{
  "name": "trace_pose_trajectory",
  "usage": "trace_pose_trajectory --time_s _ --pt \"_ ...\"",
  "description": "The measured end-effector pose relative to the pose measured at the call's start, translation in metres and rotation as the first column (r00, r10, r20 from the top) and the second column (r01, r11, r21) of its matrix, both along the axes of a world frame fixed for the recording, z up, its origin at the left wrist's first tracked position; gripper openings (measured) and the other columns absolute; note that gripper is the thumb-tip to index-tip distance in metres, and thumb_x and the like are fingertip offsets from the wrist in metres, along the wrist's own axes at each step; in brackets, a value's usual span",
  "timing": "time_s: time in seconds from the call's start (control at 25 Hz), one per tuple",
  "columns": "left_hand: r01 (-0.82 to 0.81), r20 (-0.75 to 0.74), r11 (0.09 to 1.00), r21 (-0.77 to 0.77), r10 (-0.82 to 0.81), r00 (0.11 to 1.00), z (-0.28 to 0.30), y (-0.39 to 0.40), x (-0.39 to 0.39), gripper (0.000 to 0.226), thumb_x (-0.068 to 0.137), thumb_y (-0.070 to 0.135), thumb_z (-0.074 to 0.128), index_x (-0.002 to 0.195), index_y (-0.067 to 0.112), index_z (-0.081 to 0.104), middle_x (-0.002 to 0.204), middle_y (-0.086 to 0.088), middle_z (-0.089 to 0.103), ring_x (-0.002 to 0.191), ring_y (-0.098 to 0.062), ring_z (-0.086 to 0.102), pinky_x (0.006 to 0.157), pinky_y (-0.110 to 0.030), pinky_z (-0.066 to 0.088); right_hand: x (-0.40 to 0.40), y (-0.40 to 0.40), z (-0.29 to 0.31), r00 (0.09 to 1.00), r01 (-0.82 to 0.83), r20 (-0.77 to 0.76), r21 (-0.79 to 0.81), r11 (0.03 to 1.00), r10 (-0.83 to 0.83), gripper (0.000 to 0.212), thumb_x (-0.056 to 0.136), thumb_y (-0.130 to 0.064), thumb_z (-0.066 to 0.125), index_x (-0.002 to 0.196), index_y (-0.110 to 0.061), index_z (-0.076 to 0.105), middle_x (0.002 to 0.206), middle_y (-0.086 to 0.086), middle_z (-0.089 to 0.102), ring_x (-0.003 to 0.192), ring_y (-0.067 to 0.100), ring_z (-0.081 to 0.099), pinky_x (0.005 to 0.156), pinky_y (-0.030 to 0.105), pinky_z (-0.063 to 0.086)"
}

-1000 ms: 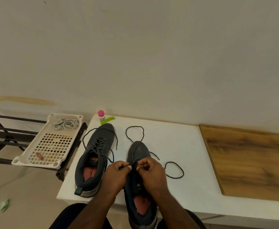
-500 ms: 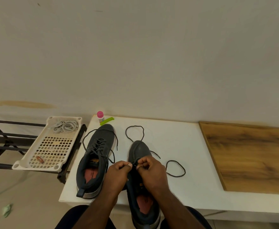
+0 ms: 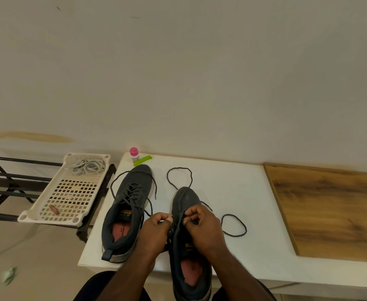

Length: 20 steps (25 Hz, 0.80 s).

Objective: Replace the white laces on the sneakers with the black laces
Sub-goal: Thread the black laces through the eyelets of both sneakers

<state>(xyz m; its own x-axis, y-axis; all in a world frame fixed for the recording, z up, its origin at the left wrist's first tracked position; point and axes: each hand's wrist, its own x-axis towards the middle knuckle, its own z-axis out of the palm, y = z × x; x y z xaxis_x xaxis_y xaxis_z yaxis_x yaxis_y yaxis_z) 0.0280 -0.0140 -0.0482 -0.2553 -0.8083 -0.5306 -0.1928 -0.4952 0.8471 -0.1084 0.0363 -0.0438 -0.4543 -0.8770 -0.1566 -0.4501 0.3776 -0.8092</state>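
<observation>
Black lace [image 3: 234, 224] threads the right dark grey sneaker [image 3: 186, 240] at the white counter's [image 3: 232, 187] near edge, pinched by both hands' curled fingers: left hand [image 3: 156, 231], right hand [image 3: 202, 227]. Left of it stands the laced grey sneaker [image 3: 128, 211]. White laces [image 3: 88, 166] lie in a cream perforated plastic tray [image 3: 54, 213] farther left.

White desk [image 3: 232, 192] held a pink-capped bottle [image 3: 134, 154] and green clip [image 3: 142, 160] at far left; wooden board [image 3: 330, 209] right. Perforated tray [image 3: 69, 198] sat on black rack [image 3: 8, 177], left.
</observation>
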Motion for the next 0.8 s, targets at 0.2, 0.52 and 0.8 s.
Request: trace_pose_trajectory --time_s 0.2,0.52,0.8 --pt "0.036 -0.011 0.998 -0.047 -0.036 0.999 0.0006 0.0009 -0.0009 0.017 0.099 0.020 0.056 0.096 0.020 0.073 0.088 -0.008 0.073 0.087 -0.025 0.071 0.071 -0.040 0.062 0.0009 -0.0043 0.0033 0.998 -0.026 -0.056 0.018 0.999 0.027 0.019 0.090 -0.017 0.066 0.090 -0.035 0.059 0.083 -0.013 0.066 0.079 -0.003 0.064 0.065 0.010 0.049" --pt "0.101 0.058 0.986 -0.132 -0.094 0.994 0.0062 0.0029 -0.0009 0.017 0.099 0.023 0.056 0.096 0.023 0.073 0.089 -0.005 0.072 0.086 -0.023 0.069 0.075 -0.044 0.062 -0.0040 -0.0079 0.0052 0.992 -0.047 -0.113 0.058 0.997 0.053 0.021 0.089 -0.014 0.066 0.083 -0.031 0.055 0.080 -0.008 0.065 0.076 0.007 0.064 0.066 0.015 0.051" --pt "0.129 0.072 0.983 -0.133 -0.120 0.990 0.0025 -0.0011 -0.0021 0.022 0.100 0.032 0.052 0.095 0.026 0.072 0.091 -0.002 0.073 0.086 -0.020 0.071 0.073 -0.039 0.063 -0.0033 -0.0097 0.0064 0.989 -0.040 -0.141 0.070 0.997 0.049 0.021 0.088 -0.012 0.064 0.083 -0.030 0.055 0.078 -0.009 0.065 0.072 0.005 0.063 0.061 0.014 0.048"
